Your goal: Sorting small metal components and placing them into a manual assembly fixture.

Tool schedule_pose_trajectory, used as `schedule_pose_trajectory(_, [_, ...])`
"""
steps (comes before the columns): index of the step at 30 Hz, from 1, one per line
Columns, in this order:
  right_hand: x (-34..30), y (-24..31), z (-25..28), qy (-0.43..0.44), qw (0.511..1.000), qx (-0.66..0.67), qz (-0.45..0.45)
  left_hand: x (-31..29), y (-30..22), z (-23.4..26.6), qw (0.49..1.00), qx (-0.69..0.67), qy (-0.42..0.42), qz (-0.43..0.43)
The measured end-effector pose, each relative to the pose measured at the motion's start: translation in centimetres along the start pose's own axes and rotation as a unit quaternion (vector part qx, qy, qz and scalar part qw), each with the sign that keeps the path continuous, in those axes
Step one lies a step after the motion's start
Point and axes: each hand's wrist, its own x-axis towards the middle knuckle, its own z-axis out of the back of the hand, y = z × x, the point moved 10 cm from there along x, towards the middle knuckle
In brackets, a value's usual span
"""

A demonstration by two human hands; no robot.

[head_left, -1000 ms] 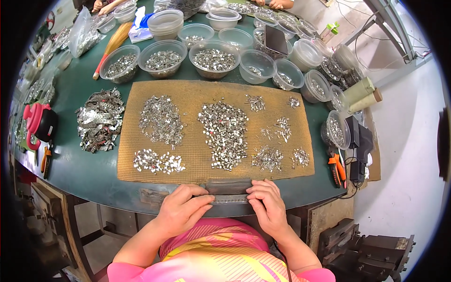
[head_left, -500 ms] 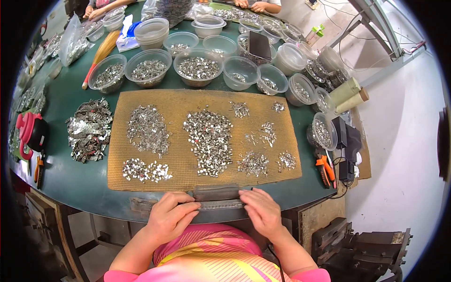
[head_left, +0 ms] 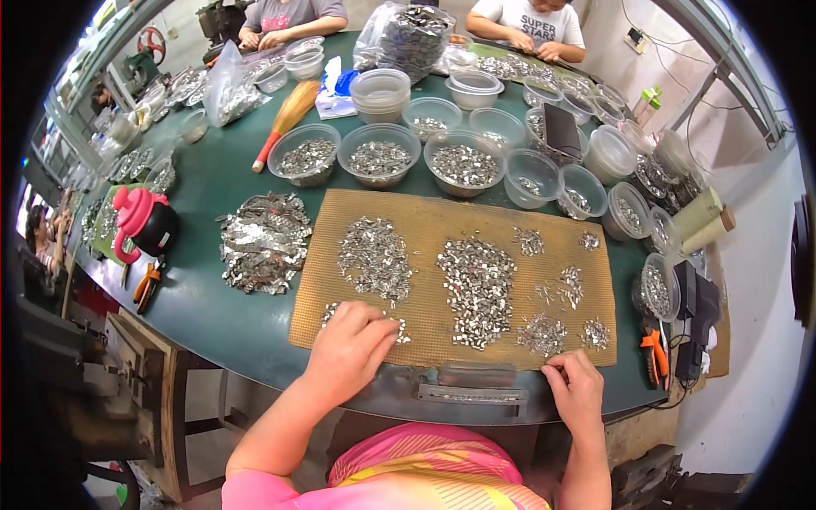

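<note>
A tan woven mat lies on the green table with several piles of small silver metal pieces on it. My left hand rests palm down on the near-left pile, fingers curled over the pieces. My right hand sits at the mat's near edge by a small pile, fingertips pinched together; whether it holds a piece is hidden. A dark metal bar fixture is mounted on the table edge between my hands.
Clear plastic bowls of metal pieces line the far side of the mat. A heap of flat metal strips lies left of it, beside a red and black jug. Orange pliers lie right. Other people work across the table.
Both hands left the metal bar at the table edge. The left hand went forward onto the near-left pile; the right moved right to the mat's edge. The view shifted.
</note>
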Motion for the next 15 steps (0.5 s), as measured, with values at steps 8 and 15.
schedule_pose_trajectory(8, [0.0,0.3,0.8,-0.008,1.0,-0.018,-0.007,3.0,1.8,-2.4,0.997,0.066,0.037,-0.035])
schedule_pose_trajectory(15, [-0.6,3.1,1.3,-0.044,0.996,-0.005,0.078,4.2,2.0,-4.5,0.994,0.086,0.031,-0.06])
